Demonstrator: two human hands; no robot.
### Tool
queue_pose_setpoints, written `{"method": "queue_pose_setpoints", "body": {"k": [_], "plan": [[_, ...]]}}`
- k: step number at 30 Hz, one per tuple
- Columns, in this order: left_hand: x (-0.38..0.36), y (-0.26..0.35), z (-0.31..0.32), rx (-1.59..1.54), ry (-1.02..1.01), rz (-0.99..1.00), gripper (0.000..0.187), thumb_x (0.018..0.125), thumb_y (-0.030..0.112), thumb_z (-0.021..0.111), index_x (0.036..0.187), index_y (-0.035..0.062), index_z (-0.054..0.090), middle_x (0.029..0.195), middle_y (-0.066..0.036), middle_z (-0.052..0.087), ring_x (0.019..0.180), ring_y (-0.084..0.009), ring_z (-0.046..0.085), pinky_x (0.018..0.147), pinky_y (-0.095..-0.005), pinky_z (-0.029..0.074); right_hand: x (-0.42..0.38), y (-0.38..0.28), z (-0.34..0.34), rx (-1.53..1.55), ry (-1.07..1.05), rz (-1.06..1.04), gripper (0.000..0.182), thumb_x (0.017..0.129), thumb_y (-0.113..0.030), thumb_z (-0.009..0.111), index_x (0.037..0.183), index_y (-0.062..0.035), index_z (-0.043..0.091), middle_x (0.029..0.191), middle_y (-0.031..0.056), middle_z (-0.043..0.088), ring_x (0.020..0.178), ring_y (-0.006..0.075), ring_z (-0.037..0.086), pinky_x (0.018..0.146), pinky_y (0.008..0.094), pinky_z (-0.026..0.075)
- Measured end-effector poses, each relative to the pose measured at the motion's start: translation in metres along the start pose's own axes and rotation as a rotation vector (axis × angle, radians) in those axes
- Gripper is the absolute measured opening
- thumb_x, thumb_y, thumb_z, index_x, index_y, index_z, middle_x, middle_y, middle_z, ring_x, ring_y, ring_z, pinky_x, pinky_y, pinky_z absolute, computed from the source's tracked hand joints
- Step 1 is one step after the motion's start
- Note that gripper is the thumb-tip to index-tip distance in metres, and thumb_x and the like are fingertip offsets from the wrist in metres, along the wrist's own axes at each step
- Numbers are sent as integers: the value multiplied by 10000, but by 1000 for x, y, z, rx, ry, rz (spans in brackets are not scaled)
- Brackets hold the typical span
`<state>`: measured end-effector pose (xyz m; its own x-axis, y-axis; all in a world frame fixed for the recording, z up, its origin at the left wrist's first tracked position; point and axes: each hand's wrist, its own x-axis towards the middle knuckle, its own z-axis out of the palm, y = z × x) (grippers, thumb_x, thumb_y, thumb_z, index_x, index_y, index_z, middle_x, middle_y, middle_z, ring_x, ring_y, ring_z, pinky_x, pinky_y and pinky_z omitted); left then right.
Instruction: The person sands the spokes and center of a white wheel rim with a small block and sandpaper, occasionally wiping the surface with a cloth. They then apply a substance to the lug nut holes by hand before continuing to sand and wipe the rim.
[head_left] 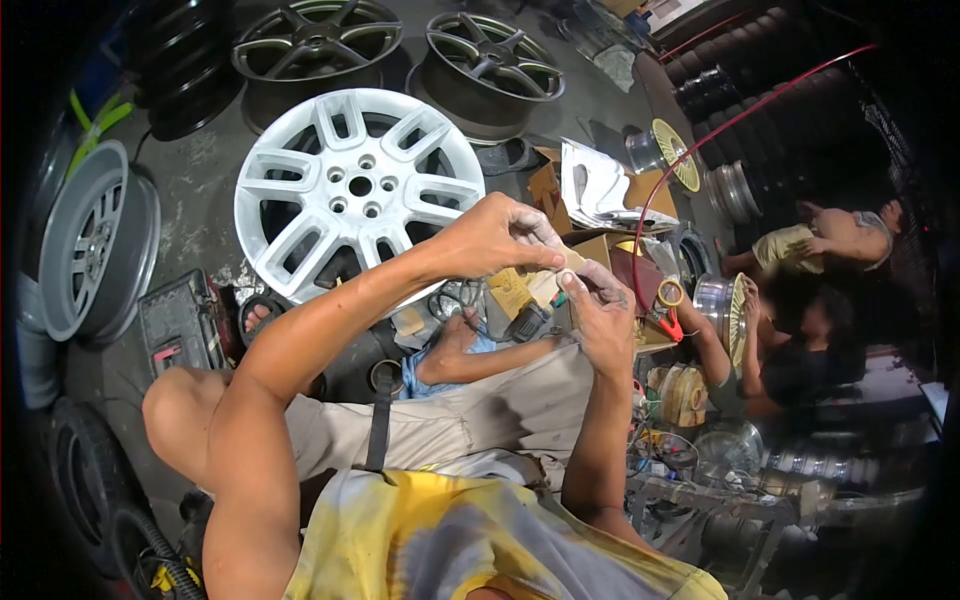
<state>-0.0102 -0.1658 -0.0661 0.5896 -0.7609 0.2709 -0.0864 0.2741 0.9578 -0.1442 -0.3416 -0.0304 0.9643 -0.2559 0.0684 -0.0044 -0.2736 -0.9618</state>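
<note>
The white wheel (355, 206) is the largest thing near the fingers, lying face up beyond them and to their left. Two dark bronze wheels (318, 32) are farther off past it. Just beyond the fingers is a cardboard box (650, 195), with white papers (598, 188) on it. The left hand (495, 235) and right hand (603, 325) meet above the lap, fingers drawn narrow. Below and left of the fingers is a yellow piece (508, 290), perhaps printed but too small to read; no brand or label is legible anywhere. Smallest is a thin tan piece (574, 260), pinched between both hands' fingertips. The step in hand looks like adjusting that piece; the next move seems to call for a light, steady pinch from both sides.
</note>
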Motion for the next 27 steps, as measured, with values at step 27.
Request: {"method": "queue_pose_setpoints", "body": {"k": [27], "plan": [[-4, 18, 6, -71, 164, -2, 289, 910, 166, 806, 1114, -33, 757, 890, 16, 698, 766, -22, 565, 661, -210, 453, 14, 16, 21, 53, 107, -239, 71, 905, -6, 767, 902, 29, 705, 986, 74, 675, 900, 149, 645, 808, 271, 498]]}}
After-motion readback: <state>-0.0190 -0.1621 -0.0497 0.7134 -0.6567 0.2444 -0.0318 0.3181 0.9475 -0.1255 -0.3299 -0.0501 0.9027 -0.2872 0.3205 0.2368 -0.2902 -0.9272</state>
